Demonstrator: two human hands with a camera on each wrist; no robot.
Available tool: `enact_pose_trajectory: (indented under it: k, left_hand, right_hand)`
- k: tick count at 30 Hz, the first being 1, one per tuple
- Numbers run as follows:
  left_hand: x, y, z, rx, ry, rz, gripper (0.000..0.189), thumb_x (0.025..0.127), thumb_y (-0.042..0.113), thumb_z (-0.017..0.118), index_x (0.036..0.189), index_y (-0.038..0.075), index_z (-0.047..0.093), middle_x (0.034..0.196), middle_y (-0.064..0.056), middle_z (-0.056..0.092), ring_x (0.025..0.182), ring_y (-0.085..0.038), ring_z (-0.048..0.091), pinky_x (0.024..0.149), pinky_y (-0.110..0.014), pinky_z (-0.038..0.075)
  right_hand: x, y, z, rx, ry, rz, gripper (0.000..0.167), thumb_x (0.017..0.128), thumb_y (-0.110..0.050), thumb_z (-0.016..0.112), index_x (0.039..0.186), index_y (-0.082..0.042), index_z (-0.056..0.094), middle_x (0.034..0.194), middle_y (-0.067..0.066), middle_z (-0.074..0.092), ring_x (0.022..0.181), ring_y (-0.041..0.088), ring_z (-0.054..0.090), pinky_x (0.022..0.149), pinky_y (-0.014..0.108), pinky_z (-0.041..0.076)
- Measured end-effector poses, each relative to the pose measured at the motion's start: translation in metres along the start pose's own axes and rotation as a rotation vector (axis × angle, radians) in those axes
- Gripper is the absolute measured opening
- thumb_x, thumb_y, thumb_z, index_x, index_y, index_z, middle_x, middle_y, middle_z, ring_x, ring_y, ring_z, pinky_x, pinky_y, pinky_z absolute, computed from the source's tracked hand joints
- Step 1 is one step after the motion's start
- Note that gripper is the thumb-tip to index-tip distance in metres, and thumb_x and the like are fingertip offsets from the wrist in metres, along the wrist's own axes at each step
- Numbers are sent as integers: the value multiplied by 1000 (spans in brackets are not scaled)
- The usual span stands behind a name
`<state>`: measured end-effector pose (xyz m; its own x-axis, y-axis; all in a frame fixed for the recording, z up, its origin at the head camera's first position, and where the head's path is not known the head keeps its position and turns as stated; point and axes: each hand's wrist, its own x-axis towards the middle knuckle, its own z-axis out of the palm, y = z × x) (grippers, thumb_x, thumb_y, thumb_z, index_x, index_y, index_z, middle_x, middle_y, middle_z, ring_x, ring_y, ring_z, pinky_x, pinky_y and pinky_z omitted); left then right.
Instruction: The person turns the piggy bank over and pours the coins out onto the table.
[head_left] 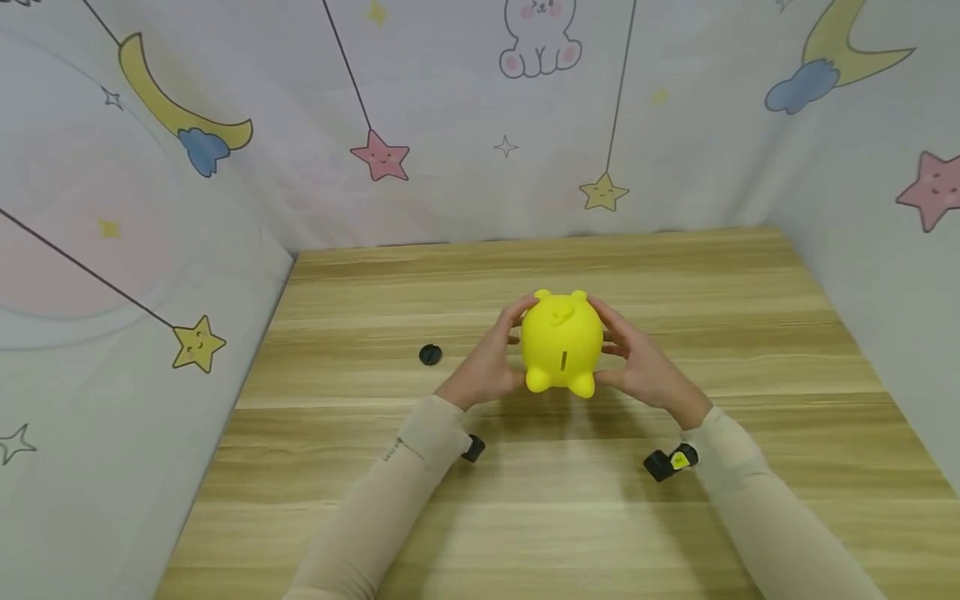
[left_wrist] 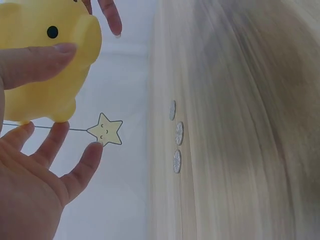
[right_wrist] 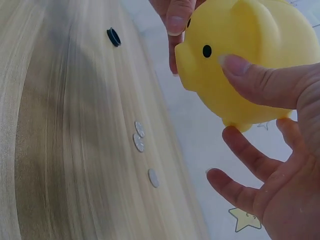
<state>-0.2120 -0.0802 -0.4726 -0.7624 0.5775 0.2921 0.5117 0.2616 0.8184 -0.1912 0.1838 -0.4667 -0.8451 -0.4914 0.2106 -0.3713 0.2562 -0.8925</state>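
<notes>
A yellow piggy bank (head_left: 562, 333) is held in the air over the wooden table, with its slot (head_left: 564, 361) turned toward the head camera. My left hand (head_left: 491, 364) grips one side of it, and my right hand (head_left: 643, 367) grips the other. In the right wrist view, the thumb (right_wrist: 272, 85) presses near the pig's eye while a fingertip touches a foot. Both wrist views show three silver coins (left_wrist: 179, 133) lying flat on the table below. From the head camera these coins cannot be seen.
A round black cap (head_left: 431, 355) lies on the wooden table (head_left: 360, 450), left of my left hand. White cloth walls (head_left: 450, 100) printed with stars and moons border the table at the back and on both sides.
</notes>
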Motion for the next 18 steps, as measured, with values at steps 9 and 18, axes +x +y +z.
enact_pose_trajectory:
  k: [9, 18]
  left_hand:
    - [0, 1, -6, -337, -110, -305, 109, 75, 12, 88, 155, 35, 18, 146, -5, 38, 110, -30, 56, 89, -49, 51]
    - [4, 6, -8, -489, -182, -782, 82, 85, 68, 62, 144, 16, 42, 114, -19, 62, 94, -35, 64, 82, -44, 54]
  right_hand:
    - [-2, 4, -8, 299, -75, 164, 88, 91, -3, 71, 159, -11, 17, 157, 20, 26, 126, 33, 50, 95, 46, 49]
    - [7, 0, -6, 670, -185, 651, 71, 103, -51, 43, 147, 2, 26, 117, 21, 56, 99, 30, 66, 88, 45, 54]
